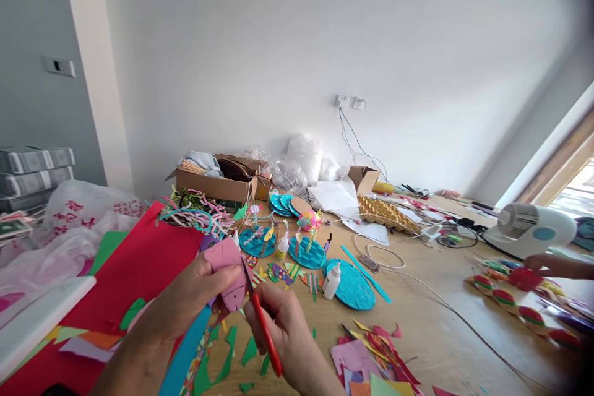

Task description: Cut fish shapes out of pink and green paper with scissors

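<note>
My left hand (pixel 202 281) grips a piece of pink paper (pixel 223 253) with dark drawn lines, its thumb lying across the front. In my right hand (pixel 285 322) is a pair of scissors (pixel 264 329) with red handles; their dark blades reach the right edge of the paper. Below the hands, green paper scraps (pixel 227 356) lie on the wooden table. Just beyond are several patterned paper fish (pixel 278 273) and a white glue bottle (pixel 331 281) beside a blue painted disc (pixel 350 284).
Red paper sheets (pixel 139 260) cover the left side. Colored offcuts (pixel 359 359) are heaped at the front right. A cable (pixel 445 300) crosses the table toward a white fan (pixel 529 229). At far right, another person's hand (pixel 550 265) touches something red. A cardboard box (pixel 213 187) stands behind.
</note>
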Demonstrator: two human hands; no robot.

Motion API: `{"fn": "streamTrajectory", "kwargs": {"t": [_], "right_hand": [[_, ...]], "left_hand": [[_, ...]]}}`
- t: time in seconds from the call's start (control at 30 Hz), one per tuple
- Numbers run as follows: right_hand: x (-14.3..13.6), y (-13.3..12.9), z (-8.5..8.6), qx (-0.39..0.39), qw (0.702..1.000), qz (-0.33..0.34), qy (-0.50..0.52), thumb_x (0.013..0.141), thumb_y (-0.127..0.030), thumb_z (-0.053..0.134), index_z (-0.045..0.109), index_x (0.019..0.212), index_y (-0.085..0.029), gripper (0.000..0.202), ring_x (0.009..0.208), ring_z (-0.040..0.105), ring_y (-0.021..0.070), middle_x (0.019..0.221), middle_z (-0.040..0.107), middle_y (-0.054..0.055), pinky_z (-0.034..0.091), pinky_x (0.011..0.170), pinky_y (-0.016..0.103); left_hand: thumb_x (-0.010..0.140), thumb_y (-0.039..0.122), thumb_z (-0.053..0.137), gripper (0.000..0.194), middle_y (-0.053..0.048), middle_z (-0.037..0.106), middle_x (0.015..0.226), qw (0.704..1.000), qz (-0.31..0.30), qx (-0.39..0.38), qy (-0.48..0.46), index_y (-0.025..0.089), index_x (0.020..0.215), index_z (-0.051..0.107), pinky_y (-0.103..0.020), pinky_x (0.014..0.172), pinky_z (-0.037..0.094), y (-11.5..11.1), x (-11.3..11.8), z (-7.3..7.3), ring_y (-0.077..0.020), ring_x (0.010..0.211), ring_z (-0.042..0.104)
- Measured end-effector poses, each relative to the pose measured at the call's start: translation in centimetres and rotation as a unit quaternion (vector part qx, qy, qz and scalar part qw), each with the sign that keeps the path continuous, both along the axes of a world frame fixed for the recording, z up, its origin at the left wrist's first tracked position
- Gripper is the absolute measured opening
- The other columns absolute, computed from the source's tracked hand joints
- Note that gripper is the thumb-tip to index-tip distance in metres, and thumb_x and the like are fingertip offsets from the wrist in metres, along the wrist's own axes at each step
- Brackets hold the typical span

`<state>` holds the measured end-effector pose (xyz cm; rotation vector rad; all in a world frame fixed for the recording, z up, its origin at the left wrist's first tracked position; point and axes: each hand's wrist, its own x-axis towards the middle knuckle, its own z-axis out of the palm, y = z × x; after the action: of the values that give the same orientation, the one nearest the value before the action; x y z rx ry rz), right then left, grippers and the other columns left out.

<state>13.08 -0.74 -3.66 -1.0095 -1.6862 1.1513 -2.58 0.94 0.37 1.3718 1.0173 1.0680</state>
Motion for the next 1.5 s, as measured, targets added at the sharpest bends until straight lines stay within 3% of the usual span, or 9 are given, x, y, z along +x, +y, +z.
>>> {"fn": "streamTrajectory", "kwargs": {"t": [0.5,0.7,0.83,0.93,1.03,1.2,1.3,1.4,1.5], "right_hand": [[-0.3,0.3,-0.2,-0.021,1.000,-0.010,0.016,0.085,-0.040,0.053,0.041,0.062,-0.021,0.033,0.044,0.035,0.0079,0.049,0.039,-0.007,0.025,0.042,0.019],[0.3,0.1,0.1,-0.054,0.998,0.033,0.017,0.088,-0.040,0.052,0.042,0.062,-0.020,0.034,0.043,0.037,0.0072,0.049,0.045,-0.006,0.028,0.042,0.018],[2.4,0.4,0.7,-0.071,0.996,0.042,-0.031,0.087,-0.055,0.053,0.043,0.062,-0.020,0.044,0.042,0.037,0.0075,0.048,0.045,-0.005,0.027,0.042,0.019],[4.0,0.7,2.0,-0.010,0.997,-0.063,0.030,0.080,-0.065,0.058,0.043,0.063,-0.021,0.050,0.046,0.039,0.0096,0.047,0.043,-0.006,0.030,0.045,0.021],[4.3,0.9,3.7,0.046,0.990,-0.112,0.069,0.066,-0.057,0.077,0.050,0.075,-0.020,0.047,0.055,0.043,0.0113,0.062,0.050,-0.004,0.035,0.051,0.022],[2.7,1.3,6.3,0.068,0.994,-0.075,-0.025,0.069,-0.041,0.079,0.055,0.085,-0.019,0.036,0.062,0.045,0.0128,0.072,0.053,-0.003,0.037,0.056,0.024],[1.9,1.9,6.9,0.074,0.995,-0.022,-0.063,0.069,-0.034,0.077,0.050,0.076,-0.020,0.031,0.060,0.040,0.0112,0.067,0.049,-0.005,0.035,0.054,0.023],[1.6,2.4,6.7,0.072,0.997,-0.005,-0.025,0.068,-0.029,0.073,0.047,0.072,-0.020,0.028,0.058,0.037,0.0102,0.063,0.044,-0.007,0.032,0.052,0.022],[1.6,2.7,6.2,0.082,0.992,-0.073,0.065,0.066,-0.027,0.069,0.047,0.073,-0.020,0.024,0.057,0.039,0.0101,0.062,0.044,-0.008,0.034,0.054,0.022]], "left_hand": [[0.074,0.041,0.068,0.028,0.004,0.055,0.051,0.998,0.001,0.043,-0.040,0.017,0.061,0.059,-0.020,0.047,0.032,0.7,-0.2,-0.6,-0.0090,0.047,0.042],[0.069,0.037,0.072,0.021,0.001,0.066,0.062,0.992,0.097,0.057,-0.062,0.017,0.073,0.069,-0.025,0.058,0.044,1.3,-0.3,-0.7,-0.0160,0.060,0.058],[0.068,0.037,0.071,0.022,0.002,0.067,0.064,0.985,0.147,0.088,-0.025,0.018,0.078,0.068,-0.026,0.058,0.045,1.6,-0.9,-0.6,-0.0174,0.061,0.059],[0.067,0.036,0.070,0.023,0.000,0.068,0.070,0.987,0.128,0.098,0.006,0.019,0.082,0.068,-0.027,0.062,0.047,1.5,-1.3,-0.4,-0.0193,0.067,0.061],[0.069,0.037,0.068,0.025,0.000,0.067,0.072,0.989,0.068,0.111,0.073,0.019,0.086,0.067,-0.026,0.062,0.046,1.2,-1.4,-0.4,-0.0198,0.070,0.060],[0.076,0.033,0.064,0.015,0.004,0.057,0.068,0.980,-0.050,0.134,0.136,0.021,0.085,0.063,-0.022,0.055,0.040,0.5,-1.2,-0.1,-0.0153,0.064,0.051],[0.074,0.025,0.064,0.007,0.006,0.054,0.065,0.978,-0.081,0.128,0.140,0.021,0.079,0.060,-0.020,0.053,0.037,0.2,-0.9,0.2,-0.0133,0.061,0.048],[0.073,0.026,0.067,0.015,0.006,0.057,0.065,0.986,-0.080,0.118,0.083,0.022,0.087,0.062,-0.020,0.054,0.039,0.4,-0.7,0.0,-0.0137,0.062,0.053],[0.072,0.030,0.072,0.029,0.004,0.063,0.072,0.992,-0.002,0.124,-0.013,0.024,0.099,0.061,-0.021,0.056,0.045,0.7,-0.8,-0.2,-0.0151,0.065,0.060]]}}
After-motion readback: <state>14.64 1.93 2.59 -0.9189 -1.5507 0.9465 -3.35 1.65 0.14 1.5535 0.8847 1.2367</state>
